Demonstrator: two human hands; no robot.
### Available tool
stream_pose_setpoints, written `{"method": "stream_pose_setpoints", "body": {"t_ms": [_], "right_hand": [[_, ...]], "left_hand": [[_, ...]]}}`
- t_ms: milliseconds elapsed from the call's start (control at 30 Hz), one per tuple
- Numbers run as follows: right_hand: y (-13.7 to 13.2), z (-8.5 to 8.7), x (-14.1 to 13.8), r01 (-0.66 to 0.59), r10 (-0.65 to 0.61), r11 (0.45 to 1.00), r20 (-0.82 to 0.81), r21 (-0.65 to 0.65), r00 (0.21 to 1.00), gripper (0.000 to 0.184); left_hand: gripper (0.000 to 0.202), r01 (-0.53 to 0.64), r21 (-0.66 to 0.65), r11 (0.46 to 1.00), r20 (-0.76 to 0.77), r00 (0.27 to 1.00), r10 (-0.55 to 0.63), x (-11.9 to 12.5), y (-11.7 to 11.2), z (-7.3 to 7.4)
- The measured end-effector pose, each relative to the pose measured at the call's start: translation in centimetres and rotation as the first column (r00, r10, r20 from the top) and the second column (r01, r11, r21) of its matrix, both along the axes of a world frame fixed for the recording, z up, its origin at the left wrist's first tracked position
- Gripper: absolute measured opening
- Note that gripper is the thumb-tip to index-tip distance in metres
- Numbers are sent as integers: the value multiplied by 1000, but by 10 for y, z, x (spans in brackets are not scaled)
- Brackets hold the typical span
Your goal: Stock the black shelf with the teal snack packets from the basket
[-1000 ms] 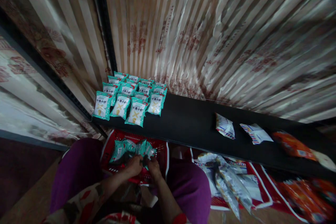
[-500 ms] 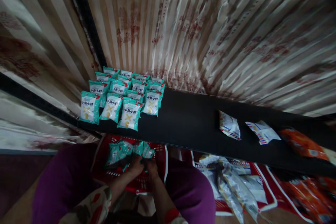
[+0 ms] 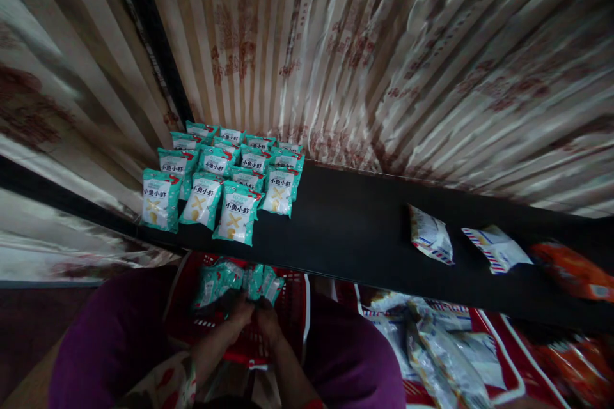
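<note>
Both my hands reach into a red basket (image 3: 292,313) held between my knees. My left hand (image 3: 235,313) and my right hand (image 3: 266,323) are side by side, fingers curled among several teal snack packets (image 3: 225,278) lying in the basket. What exactly each hand grips is too dark to make out. On the black shelf (image 3: 355,236) above the basket, several teal snack packets (image 3: 225,172) stand in rows at its left end.
Two white packets with red and blue edging (image 3: 430,234) (image 3: 496,248) and an orange packet (image 3: 573,271) lie on the shelf's right part. More baskets with white (image 3: 441,358) and orange packets (image 3: 582,364) sit on the floor to my right. A striped curtain (image 3: 384,57) hangs behind.
The view has swung slightly left and down. My hands stay in the red basket, shifting a little among the teal packets. The shelf's contents are unchanged.
</note>
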State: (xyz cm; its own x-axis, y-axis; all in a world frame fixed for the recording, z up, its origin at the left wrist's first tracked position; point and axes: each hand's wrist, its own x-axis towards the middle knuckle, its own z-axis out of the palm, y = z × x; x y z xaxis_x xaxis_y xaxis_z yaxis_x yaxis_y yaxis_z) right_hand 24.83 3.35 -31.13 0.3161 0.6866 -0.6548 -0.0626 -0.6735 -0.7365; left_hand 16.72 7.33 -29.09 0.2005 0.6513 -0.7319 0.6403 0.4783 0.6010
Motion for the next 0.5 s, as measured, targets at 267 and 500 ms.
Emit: {"method": "stream_pose_setpoints", "body": {"t_ms": [267, 500], "right_hand": [[0, 4, -4, 169, -150, 982, -185, 88, 971, 21], [-2, 13, -11, 210, -203, 972, -68, 102, 977, 17]], "left_hand": [[36, -168, -125, 978, 22, 985, 172, 3, 0, 12], [28, -152, -48, 987, -51, 987, 150, -1, 2, 11]]}}
